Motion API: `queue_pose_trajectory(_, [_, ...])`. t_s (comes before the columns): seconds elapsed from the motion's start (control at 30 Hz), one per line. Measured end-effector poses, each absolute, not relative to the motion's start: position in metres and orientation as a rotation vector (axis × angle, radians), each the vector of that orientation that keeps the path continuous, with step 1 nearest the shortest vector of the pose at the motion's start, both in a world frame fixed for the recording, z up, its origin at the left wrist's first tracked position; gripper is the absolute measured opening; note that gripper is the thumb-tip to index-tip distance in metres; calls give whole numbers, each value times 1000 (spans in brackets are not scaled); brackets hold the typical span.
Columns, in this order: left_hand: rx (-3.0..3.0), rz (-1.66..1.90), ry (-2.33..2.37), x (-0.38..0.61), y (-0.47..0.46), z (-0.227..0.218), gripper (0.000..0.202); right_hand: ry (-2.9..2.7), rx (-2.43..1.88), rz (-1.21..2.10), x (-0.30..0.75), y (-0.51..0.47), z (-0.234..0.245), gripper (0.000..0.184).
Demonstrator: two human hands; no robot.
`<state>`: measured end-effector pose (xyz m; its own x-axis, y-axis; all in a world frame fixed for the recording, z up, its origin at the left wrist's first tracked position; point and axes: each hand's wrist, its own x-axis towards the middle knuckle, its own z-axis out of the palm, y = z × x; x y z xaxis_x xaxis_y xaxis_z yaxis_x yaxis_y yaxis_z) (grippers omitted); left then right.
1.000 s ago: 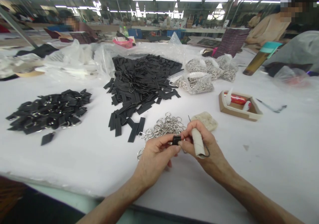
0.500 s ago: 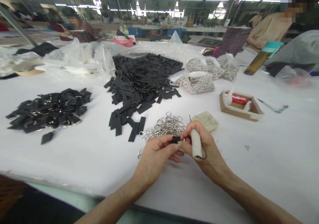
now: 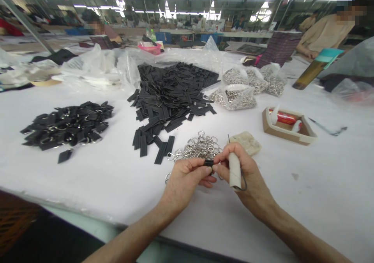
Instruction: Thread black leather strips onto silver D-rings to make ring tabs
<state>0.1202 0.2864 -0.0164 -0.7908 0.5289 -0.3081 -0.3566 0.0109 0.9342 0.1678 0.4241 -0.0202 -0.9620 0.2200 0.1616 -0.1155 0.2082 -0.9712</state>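
Note:
My left hand pinches a short folded black strip between thumb and fingers. At the strip's other end the fingertips of my right hand are closed on it too. A pale, wrapped handle rests in my right hand, with a thin metal rod sticking up past the fingers and a dark bent wire at its lower end. Just behind both hands lies a heap of metal rings, partly covered by them. Whether a ring sits inside the folded strip is hidden by my fingers.
Flat black strips are heaped mid-table. Folded black pieces with rings form a pile at left. Bags of rings, a yellowish block, a small cardboard box and a bottle stand right. Co-workers are beyond.
The view has turned slightly left, so the scene sits a little further right. Both hands stay together at the folded black strip, their grip almost the same.

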Motion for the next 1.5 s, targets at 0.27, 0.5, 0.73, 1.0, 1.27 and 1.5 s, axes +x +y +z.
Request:
queue_pose_trajectory(0.27, [152, 1810, 1679, 120, 286, -15, 11, -2266, -137, 1766, 167, 422, -21, 11])
queue_pose_trajectory(0.5, [146, 1804, 1677, 121, 286, -13, 12, -2263, -82, 1770, 167, 421, -16, 9])
queue_pose_trajectory(0.73, [171, 1819, 1668, 120, 287, -15, 13, -2244, -82, 1741, 166, 422, -17, 11])
queue_pose_trajectory(1.0, [149, 1822, 1671, 120, 287, -15, 11, -2269, -105, 1715, 167, 421, -19, 11])
queue_pose_trajectory(1.27, [131, 1804, 1681, 120, 287, -16, 13, -2267, -98, 1720, 168, 421, -19, 11])
queue_pose_trajectory(1.5, [118, 1789, 1674, 118, 286, -17, 14, -2261, -70, 1736, 169, 420, -18, 12])
